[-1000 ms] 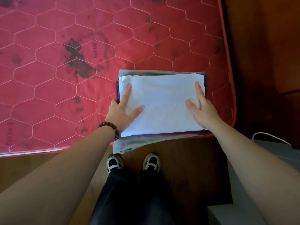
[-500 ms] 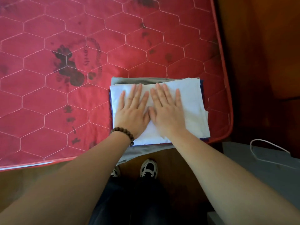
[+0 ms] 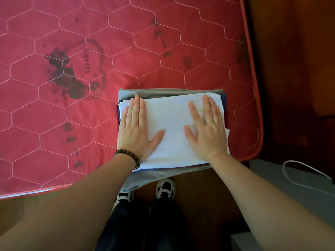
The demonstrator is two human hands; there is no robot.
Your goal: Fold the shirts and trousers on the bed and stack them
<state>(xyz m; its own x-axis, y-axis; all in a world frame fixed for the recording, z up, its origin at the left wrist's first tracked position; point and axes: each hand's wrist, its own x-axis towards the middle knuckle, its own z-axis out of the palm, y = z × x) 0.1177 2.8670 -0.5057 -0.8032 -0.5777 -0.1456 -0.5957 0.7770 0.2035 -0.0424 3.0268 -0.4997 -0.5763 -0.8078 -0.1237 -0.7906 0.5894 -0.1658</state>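
Observation:
A stack of folded clothes lies at the near right corner of the red quilted bed [image 3: 90, 124]. A folded white garment [image 3: 172, 127] is on top. Dark blue edges [image 3: 224, 109] show beneath it, and a grey garment [image 3: 163, 91] at the bottom sticks out at the far side and hangs over the bed's near edge. My left hand [image 3: 136, 131] lies flat on the white garment's left part, fingers straight and together. On the right part my right hand [image 3: 206, 131] presses flat, fingers straight.
The bed's right edge borders a dark wooden floor [image 3: 290, 69]. A grey box or surface [image 3: 299, 189] with a white cord [image 3: 304, 171] stands at the near right. My shoes [image 3: 165, 189] stand on the floor just below the stack.
Both hands slid apart from the middle of the white garment to its left and right parts, staying flat on it.

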